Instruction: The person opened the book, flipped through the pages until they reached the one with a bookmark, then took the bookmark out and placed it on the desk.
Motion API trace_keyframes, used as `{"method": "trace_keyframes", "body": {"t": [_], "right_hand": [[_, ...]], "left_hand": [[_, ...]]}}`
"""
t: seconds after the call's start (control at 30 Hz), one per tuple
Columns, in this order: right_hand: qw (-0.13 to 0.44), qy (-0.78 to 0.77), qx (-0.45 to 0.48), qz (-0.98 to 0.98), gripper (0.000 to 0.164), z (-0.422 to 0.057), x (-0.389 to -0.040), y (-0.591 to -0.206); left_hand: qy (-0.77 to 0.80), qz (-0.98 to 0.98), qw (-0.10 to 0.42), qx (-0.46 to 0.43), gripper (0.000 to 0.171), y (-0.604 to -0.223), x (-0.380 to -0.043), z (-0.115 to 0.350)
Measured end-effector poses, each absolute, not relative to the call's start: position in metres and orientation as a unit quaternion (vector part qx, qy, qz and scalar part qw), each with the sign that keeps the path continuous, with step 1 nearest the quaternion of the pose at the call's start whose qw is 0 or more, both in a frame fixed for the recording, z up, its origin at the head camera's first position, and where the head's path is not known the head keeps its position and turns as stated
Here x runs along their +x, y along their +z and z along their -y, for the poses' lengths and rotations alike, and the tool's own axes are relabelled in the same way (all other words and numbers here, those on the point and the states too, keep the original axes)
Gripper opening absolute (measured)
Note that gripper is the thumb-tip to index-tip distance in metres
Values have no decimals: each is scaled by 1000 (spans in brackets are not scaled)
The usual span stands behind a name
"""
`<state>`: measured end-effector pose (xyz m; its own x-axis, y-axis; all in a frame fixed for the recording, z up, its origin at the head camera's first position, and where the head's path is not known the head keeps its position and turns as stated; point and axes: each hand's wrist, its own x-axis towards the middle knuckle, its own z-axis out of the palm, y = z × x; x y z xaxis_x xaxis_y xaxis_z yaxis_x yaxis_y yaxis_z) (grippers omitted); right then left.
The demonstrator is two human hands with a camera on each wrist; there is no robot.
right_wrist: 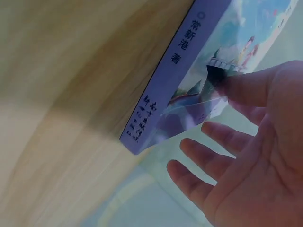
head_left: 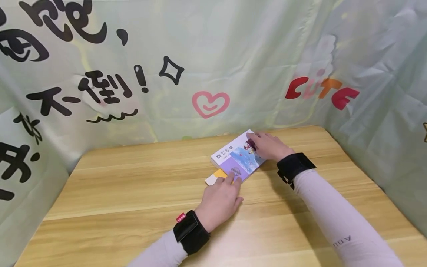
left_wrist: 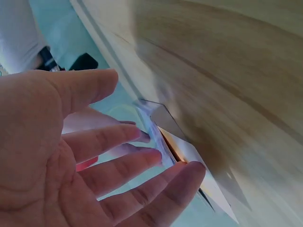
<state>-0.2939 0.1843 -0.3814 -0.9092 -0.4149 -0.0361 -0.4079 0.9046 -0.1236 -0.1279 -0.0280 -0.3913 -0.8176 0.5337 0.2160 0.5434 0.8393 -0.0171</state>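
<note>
A book [head_left: 238, 159] with a white, purple and blue picture cover lies slantwise on the table. My left hand [head_left: 220, 198] has its extended fingertips right at the book's near edge. By those fingertips, a yellow-and-white strip [head_left: 215, 177] juts from the book's side; the left wrist view shows it as an orange and pale flap [left_wrist: 189, 151]. My right hand [head_left: 268, 146] is over the far right end of the book. Its thumb [right_wrist: 251, 87] rests on the cover beside a small dark patch [right_wrist: 215, 78], while the other fingers spread loosely past the edge.
The wooden table [head_left: 133, 181] runs back to a pale printed cloth [head_left: 260, 55] hanging behind and along the sides. Black bands [head_left: 191, 231] circle both wrists over light sleeves.
</note>
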Motion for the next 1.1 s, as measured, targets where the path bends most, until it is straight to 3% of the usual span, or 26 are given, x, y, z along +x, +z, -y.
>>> {"method": "trace_keyframes", "body": {"t": [0.3, 0.67, 0.9, 1.1], "right_hand": [[63, -89, -226, -968, 58, -177, -301, -384], [58, -78, -243, -965, 51, -175, -305, -381], [51, -57, -247, -966, 48, -173, -302, -384], [55, -68, -257, -963, 40, -174, -299, -379]], "left_hand": [[-6, 956, 97, -278, 50, -392, -130, 20], [47, 947, 146, -282, 41, -395, -132, 21], [47, 943, 177, -276, 27, -394, -133, 25], [36, 944, 181, -273, 21, -393, -136, 26]]}}
